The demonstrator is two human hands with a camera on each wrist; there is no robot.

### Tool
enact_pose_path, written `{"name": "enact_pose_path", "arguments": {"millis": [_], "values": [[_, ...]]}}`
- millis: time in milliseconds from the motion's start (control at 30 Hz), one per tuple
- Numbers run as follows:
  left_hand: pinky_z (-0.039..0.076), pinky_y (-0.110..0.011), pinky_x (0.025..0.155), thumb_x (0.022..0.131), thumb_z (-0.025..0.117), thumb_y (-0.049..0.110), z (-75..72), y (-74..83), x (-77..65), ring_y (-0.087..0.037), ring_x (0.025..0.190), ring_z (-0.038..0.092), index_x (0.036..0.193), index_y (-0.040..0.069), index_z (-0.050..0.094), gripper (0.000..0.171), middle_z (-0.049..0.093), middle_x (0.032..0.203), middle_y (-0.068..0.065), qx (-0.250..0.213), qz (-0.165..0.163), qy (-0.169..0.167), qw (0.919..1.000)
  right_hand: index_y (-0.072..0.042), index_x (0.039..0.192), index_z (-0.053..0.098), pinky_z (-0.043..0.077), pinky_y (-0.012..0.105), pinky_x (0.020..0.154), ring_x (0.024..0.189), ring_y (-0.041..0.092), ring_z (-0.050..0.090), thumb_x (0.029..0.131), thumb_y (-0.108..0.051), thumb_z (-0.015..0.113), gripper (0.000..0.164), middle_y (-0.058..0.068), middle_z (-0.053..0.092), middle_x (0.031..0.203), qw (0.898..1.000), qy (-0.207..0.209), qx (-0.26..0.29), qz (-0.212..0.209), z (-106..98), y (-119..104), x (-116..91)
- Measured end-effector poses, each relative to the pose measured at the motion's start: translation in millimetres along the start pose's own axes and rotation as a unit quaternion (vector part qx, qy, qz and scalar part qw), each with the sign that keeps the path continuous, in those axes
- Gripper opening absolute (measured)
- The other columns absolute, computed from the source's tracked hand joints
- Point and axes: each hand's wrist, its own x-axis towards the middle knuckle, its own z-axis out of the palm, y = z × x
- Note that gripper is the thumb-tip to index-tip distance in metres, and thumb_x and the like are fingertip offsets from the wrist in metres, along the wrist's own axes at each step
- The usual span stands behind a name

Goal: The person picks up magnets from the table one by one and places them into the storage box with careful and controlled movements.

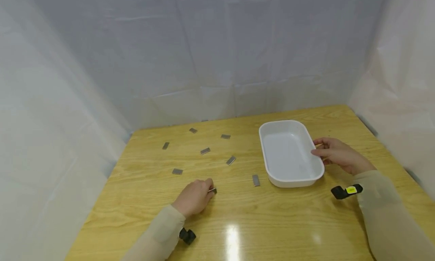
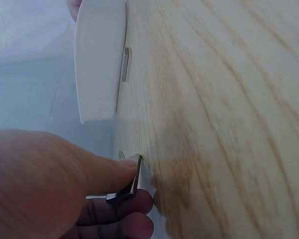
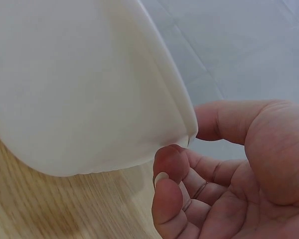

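My left hand (image 1: 193, 197) pinches a small shiny rectangular metal piece (image 2: 127, 185) between thumb and fingers, low over the wooden table (image 1: 258, 223). Its exact kind cannot be told. With my right hand (image 1: 341, 155) I grip the right side of a deep white plastic tray (image 1: 293, 183), thumb at the rim and fingers curled under it, as the right wrist view shows. Bare tray floor shows in the head view. Another flat grey metal piece (image 1: 256, 180) lies just left of the tray.
Several similar metal pieces are scattered over the table's left half and middle, among them one piece (image 1: 177, 171) beyond my left hand and another piece (image 1: 231, 160) further right. Pale plastic sheeting (image 1: 210, 57) hangs behind the table and along both sides.
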Motion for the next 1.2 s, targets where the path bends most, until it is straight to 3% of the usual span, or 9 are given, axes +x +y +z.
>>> {"name": "enact_pose_path", "arguments": {"millis": [167, 333, 567, 867, 1200], "values": [[0.048, -0.027, 0.059, 0.092, 0.066, 0.014, 3.3, -3.2, -0.1, -0.012, 0.071, 0.06, 0.101, 0.009, 0.061, 0.011, 0.066, 0.088, -0.004, 0.015, 0.017, 0.002, 0.9997, 0.006, 0.142, 0.029, 0.052, 0.035, 0.08, 0.097, 0.026, 0.057, 0.098, -0.025, 0.057, 0.061, 0.021, 0.052, 0.117, 1.0, 0.0, 0.003, -0.001, 0.5, -0.6, 0.3], [0.051, -0.03, 0.063, 0.09, 0.068, 0.013, 5.6, -6.5, -0.1, -0.016, 0.077, 0.063, 0.102, 0.008, 0.061, 0.014, 0.066, 0.091, -0.007, 0.026, 0.027, 0.007, 0.9993, 0.006, 0.142, 0.029, 0.052, 0.035, 0.079, 0.096, 0.026, 0.057, 0.098, -0.024, 0.057, 0.061, 0.021, 0.052, 0.116, 1.0, 0.001, 0.004, -0.001, 1.0, -1.6, 0.5], [0.05, -0.029, 0.063, 0.089, 0.069, 0.015, 5.1, -8.8, 1.5, -0.013, 0.073, 0.06, 0.097, 0.01, 0.063, 0.011, 0.064, 0.086, -0.003, 0.042, 0.034, 0.026, 0.9982, 0.007, 0.143, 0.028, 0.051, 0.034, 0.078, 0.096, 0.025, 0.057, 0.098, -0.024, 0.057, 0.062, 0.02, 0.053, 0.115, 1.0, 0.003, -0.001, 0.0, 1.1, -1.8, 0.9], [0.051, -0.029, 0.065, 0.089, 0.069, 0.016, 3.5, -11.3, 3.7, -0.013, 0.074, 0.06, 0.094, 0.009, 0.068, 0.008, 0.061, 0.085, -0.002, 0.063, 0.038, 0.025, 0.997, 0.008, 0.143, 0.027, 0.052, 0.035, 0.079, 0.096, 0.024, 0.057, 0.098, -0.025, 0.058, 0.063, 0.02, 0.052, 0.115, 1.0, 0.003, 0.005, -0.003, 0.9, 1.7, 1.9], [0.043, -0.02, 0.057, 0.093, 0.065, 0.02, -0.3, -9.2, 6.2, -0.004, 0.062, 0.046, 0.093, 0.01, 0.075, 0.014, 0.048, 0.079, 0.004, 0.059, 0.052, 0.031, 0.9965, 0.008, 0.143, 0.027, 0.052, 0.036, 0.079, 0.096, 0.024, 0.057, 0.098, -0.025, 0.058, 0.064, 0.02, 0.051, 0.115, 1.0, 0.001, 0.007, -0.006, 0.3, 5.5, 2.6]]}}
